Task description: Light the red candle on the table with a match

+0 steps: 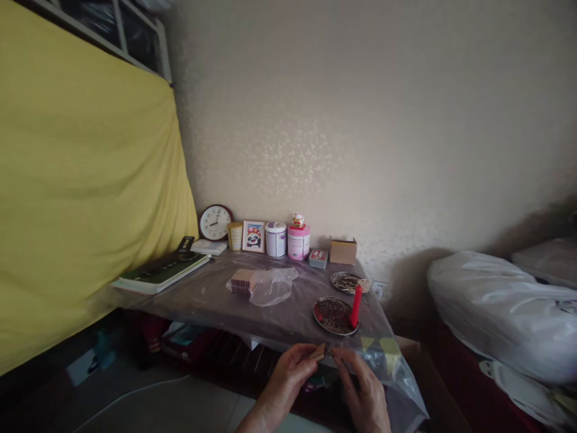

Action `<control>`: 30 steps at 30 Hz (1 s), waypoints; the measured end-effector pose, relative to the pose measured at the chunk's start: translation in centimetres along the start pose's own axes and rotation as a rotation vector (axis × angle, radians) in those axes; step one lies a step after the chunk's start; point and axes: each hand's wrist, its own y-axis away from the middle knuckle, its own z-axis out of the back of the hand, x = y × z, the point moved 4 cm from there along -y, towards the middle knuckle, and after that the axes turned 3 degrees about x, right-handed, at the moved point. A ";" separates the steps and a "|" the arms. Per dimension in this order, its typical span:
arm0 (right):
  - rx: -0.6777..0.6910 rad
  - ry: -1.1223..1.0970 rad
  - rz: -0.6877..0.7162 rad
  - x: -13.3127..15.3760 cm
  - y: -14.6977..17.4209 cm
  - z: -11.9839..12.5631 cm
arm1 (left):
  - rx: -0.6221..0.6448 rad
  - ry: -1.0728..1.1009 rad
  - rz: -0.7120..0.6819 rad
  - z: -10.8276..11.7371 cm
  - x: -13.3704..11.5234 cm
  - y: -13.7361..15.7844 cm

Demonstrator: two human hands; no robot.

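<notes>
Just past the table's front edge, my left hand point(293, 373) is closed around a small tan cardboard matchbox point(319, 352), gripping it between thumb and fingers. Close beside it, my right hand point(360, 385) pinches its fingertips near the box's end. Whatever sits in that pinch is too small and dark to make out. Beyond my hands lies a round metal plate point(331, 316) with dark bits on it, and a red candle point(356, 305) stands at its right side. A second plate point(345, 281) farther back carries dark and pale sticks.
Clear plastic covers the table point(279, 325). On it are a brown block-shaped stack point(243, 281) beside a plastic bag point(273, 287), and a green book point(166, 270). A clock point(216, 222), tubs point(276, 239) and a cardboard box point(343, 250) line the wall. White bags point(500, 307) lie right.
</notes>
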 end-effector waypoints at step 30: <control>-0.041 0.020 0.159 1.1 -0.4 0.1 | -0.026 -0.021 -0.002 0.3 0.1 -0.2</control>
